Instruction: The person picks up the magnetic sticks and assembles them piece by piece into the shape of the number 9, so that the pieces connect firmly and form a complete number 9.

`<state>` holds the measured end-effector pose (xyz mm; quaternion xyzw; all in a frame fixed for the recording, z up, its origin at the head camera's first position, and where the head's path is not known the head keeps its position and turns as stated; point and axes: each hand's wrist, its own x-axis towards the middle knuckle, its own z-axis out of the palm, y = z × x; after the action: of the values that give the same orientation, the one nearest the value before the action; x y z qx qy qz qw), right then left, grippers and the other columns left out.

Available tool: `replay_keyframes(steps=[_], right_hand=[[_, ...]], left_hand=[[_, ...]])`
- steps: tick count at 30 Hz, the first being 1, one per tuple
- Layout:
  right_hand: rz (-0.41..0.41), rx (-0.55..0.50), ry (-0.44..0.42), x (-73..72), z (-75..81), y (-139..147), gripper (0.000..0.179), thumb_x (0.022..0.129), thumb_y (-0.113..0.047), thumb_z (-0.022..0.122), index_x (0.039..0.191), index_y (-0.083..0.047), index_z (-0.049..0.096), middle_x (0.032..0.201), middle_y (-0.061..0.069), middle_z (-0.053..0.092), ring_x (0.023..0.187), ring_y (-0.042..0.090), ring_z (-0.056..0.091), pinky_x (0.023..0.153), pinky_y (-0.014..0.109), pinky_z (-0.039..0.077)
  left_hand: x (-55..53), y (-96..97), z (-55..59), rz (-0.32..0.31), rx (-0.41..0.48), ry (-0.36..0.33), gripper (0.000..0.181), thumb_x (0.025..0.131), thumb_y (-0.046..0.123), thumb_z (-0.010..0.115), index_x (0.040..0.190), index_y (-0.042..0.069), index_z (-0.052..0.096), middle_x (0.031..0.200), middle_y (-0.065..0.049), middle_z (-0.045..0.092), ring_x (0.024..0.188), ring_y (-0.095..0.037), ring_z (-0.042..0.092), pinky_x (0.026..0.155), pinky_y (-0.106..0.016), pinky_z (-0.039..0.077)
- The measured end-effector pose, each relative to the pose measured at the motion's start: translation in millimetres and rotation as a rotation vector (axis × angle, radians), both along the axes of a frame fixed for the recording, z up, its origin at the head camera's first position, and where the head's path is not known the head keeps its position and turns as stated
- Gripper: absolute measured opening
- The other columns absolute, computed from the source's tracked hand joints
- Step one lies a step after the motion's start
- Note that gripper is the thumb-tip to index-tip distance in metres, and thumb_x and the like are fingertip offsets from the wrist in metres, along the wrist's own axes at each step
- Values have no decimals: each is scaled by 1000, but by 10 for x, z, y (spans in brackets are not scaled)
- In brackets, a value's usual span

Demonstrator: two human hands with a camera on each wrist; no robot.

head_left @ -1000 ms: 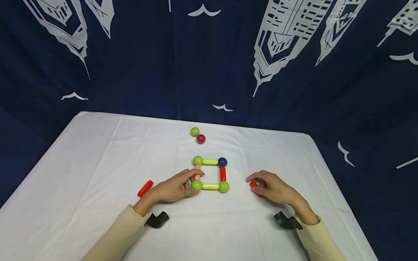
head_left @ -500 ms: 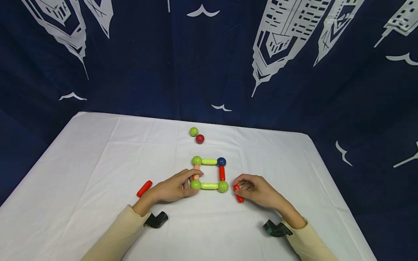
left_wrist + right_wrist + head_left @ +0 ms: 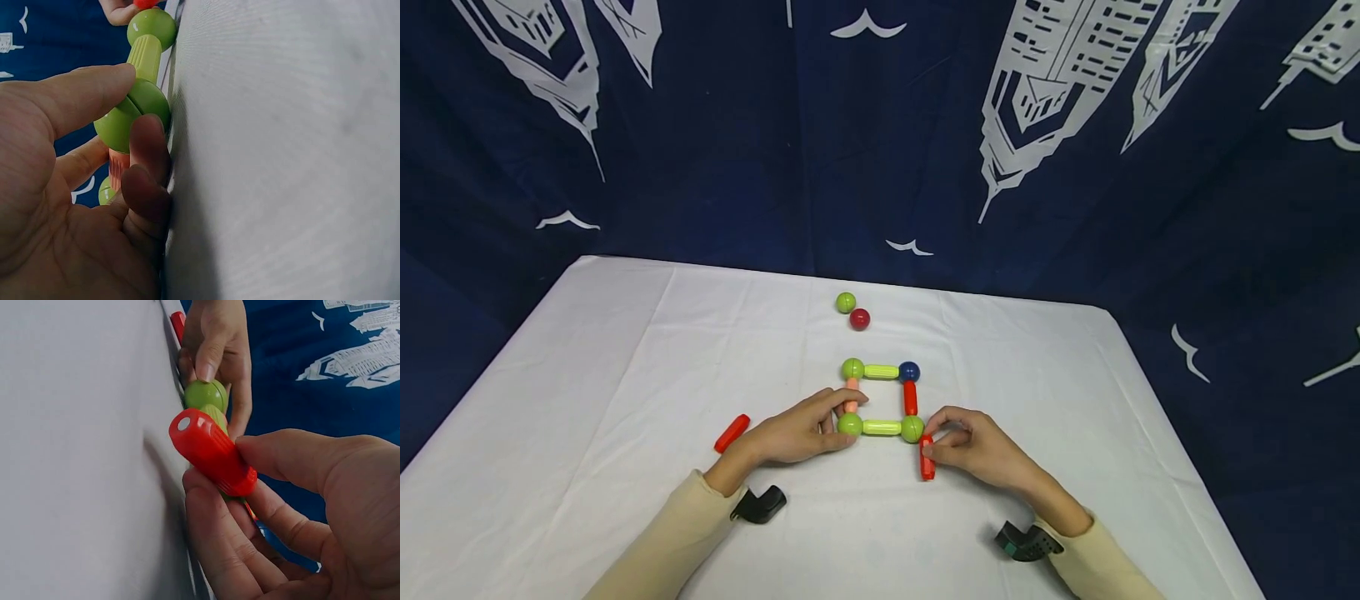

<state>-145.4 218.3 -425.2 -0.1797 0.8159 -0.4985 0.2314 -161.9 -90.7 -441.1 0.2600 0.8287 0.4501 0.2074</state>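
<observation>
Right hand (image 3: pixel 981 450) pinches a red rod (image 3: pixel 927 463) between thumb and fingers, lengthwise toward the table's near side, its far end right by the near-right green ball (image 3: pixel 913 429) of the square frame (image 3: pixel 882 427), contact unclear; left hand (image 3: pixel 797 430) pinches the near-left green ball (image 3: pixel 850 425) between thumb and fingers. Frame sits well in from the left and right edges of the table (image 3: pixel 625 375), open cloth running from right hand to right edge; loose red rod (image 3: pixel 732 433) just outside left hand, spare green ball (image 3: pixel 846 302) and dark red ball (image 3: pixel 860 320) near far edge.
</observation>
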Motion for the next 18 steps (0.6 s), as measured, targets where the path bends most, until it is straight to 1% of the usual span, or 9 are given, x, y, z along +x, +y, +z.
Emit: replay_keyframes(steps=[2,6,9,16,18], right_hand=[[-7,13,-12,13,-16,-26,26,90,-12,74,109,0,60,90,11,76,80,16,72,73,23,50],[-19,27,-9,38,-33,-66,29,89,-11,75,108,2,58,91,14,75,79,14,72,69,22,49],[-32,16,-1,53,-30,-88,28,88,-9,75,108,2,58,91,14,75,78,14,72,68,22,49],[-44,-17,10,70,-33,-112,32,87,-8,76,108,2,54,87,13,71,70,11,65,62,19,44],[-45,-29,16,72,-40,-111,33,87,-8,76,108,2,54,92,14,68,69,10,64,62,19,45]], left_hand=[[3,-2,-4,4,1,-1,53,96,23,69,144,18,48,114,-2,50,83,-13,53,74,-24,45],[4,1,-6,-1,15,4,52,96,22,69,144,17,48,114,-4,50,83,-14,53,73,-24,44],[0,2,-2,-3,19,5,52,96,22,69,143,17,49,114,-5,50,83,-13,52,73,-24,44],[-8,4,-5,-7,13,8,52,96,24,69,143,17,49,113,-5,50,81,-13,53,73,-23,44],[-9,4,-3,-10,17,9,52,96,24,69,143,17,49,113,-5,50,81,-13,53,73,-24,45]])
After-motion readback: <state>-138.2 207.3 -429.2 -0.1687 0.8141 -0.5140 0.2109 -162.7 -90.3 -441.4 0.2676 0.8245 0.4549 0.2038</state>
